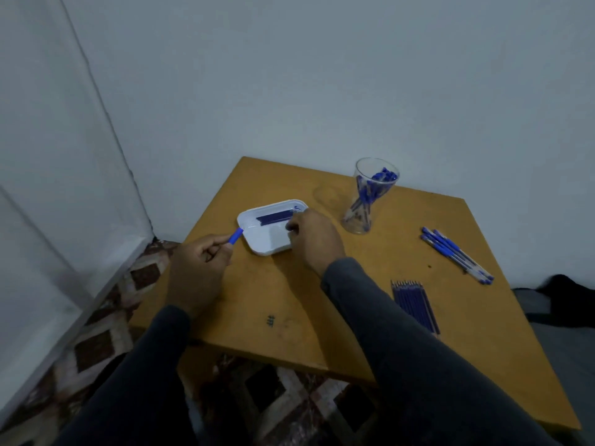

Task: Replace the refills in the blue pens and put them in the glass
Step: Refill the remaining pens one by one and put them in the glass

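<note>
left hand (196, 262) pinches blue pen (236, 236); right hand (314, 236) seemingly touches tray (257, 244).

A single wide-angle head view looks forward and down from above the person's arms onto the table (322, 300), close enough that the sleeves fill the lower edge, with the wall beyond and the floor at left.

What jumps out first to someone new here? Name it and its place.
The two hands at the white tray near the table's far left: the left hand pinches a blue pen piece, the right hand reaches among dark refills. Behind stands the glass of blue pens; loose pens lie right.
</note>
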`<state>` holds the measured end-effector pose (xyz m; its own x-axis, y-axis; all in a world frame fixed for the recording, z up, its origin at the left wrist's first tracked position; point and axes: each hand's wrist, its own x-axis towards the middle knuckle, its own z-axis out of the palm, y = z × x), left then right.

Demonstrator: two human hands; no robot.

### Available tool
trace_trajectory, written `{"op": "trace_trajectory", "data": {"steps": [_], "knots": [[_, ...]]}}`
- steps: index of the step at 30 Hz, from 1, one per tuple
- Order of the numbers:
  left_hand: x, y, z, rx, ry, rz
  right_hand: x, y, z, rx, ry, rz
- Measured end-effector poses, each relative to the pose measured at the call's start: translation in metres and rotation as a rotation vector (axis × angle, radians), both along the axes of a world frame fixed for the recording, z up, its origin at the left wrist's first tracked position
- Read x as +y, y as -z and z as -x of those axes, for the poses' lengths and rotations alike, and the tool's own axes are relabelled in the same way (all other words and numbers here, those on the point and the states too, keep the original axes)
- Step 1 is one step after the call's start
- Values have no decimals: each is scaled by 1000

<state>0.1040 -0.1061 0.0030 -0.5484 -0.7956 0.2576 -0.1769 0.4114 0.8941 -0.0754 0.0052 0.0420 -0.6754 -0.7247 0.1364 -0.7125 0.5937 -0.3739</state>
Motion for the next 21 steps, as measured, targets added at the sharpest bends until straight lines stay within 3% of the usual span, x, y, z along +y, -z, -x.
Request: {"op": "trace_trajectory", "data": {"steps": [8,21], "knots": [[-35,12,-18,-28,-96,59,-57,-6,1,102,-139,-182],[-38,24,-12,6,-81,78,-77,13,14,88,-176,-223]]}}
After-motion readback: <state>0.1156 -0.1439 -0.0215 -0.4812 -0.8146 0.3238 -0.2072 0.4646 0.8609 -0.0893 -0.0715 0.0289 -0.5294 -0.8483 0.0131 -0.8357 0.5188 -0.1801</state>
